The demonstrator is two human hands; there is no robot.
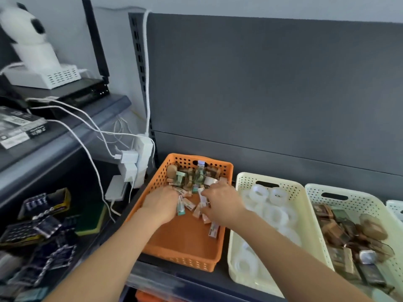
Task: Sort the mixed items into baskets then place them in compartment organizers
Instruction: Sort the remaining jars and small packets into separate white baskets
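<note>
An orange perforated basket (185, 256) stands on the dark shelf and holds a pile of small mixed items (192, 177) at its far end. Both hands are inside it. My left hand (162, 203) lies palm down with fingers curled over small tube-like packs (181, 209). My right hand (220, 202) pinches a small white pack (202, 196) among loose pinkish packs (197, 211). To the right, a cream basket (239, 273) holds white tape rolls (274, 212). A second cream basket (314, 192) holds brown and dark boxed items (346, 238).
A grey back panel (272, 83) rises behind the baskets. At left a shelf carries a router (72, 92), a white device, cables and a power strip (139, 158). Below it lie dark battery packs (43, 227). Another pale basket edge (394, 208) shows at far right.
</note>
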